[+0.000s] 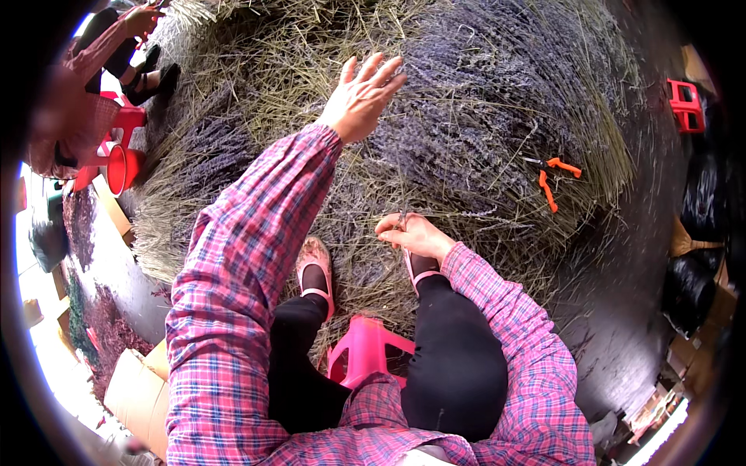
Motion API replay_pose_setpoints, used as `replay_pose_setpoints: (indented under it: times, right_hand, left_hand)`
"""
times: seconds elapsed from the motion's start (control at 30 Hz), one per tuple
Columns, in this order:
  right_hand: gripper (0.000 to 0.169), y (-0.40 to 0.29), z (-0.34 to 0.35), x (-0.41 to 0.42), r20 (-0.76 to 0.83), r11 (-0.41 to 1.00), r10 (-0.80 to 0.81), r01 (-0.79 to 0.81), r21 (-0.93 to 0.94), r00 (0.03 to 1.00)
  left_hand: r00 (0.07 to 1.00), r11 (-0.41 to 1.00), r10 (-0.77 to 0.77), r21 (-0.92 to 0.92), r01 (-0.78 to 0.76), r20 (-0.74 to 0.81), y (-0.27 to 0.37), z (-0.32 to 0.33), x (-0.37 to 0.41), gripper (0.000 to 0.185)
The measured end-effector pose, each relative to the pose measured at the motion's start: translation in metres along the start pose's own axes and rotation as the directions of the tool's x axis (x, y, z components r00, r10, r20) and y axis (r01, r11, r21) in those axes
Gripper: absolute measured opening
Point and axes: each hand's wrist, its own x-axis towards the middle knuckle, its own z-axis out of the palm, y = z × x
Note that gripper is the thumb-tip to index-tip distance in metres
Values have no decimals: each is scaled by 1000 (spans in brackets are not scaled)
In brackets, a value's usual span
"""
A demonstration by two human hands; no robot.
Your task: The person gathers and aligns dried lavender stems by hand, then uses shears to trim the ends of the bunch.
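My left hand (366, 99) is stretched forward with its fingers apart, over a large heap of dried lavender (484, 93). Whether it touches the stems I cannot tell. Close to my right shoe, my right hand (417, 234) pinches what looks like a thin lavender sprig (403, 216) between thumb and fingers. Orange-handled pruning shears (546, 169) lie spread on the right part of the heap, their blades pointing left. A smaller lavender bundle (213, 145), purple heads inward, rests at the left.
A pink plastic stool (367, 349) is between my legs. At the left, another person's hand (140, 22) is near a red bucket (123, 169). Cardboard boxes (137, 396) stand lower left. A red stool (686, 106) and black plastic bags (690, 285) line the right side.
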Motion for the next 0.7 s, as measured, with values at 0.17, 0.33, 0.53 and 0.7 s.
replay_pose_setpoints:
  times: [0.17,0.33,0.53,0.7]
  right_hand:
    - [26,21,-5,-2,-25,995,-19,22,100,1000]
    - [48,7,-15,-41,-191,986,72,-42,160,979]
    - [13,1,-36,-88,-799,948,-301,68,-312,521]
    - [43,23,-66,-52,-676,643,-409,-332,-690,613]
  left_hand:
    - [998,987,18,-160,-8,56,-9,13,17,11]
    - [989,966,148,-210,-148,-14,-61,-42,-20,17]
    - [989,983,114,-158,-99,94,-76,-96,-47,25]
    - [995,982,77,-178,-65,60,-74,-140,-79,26]
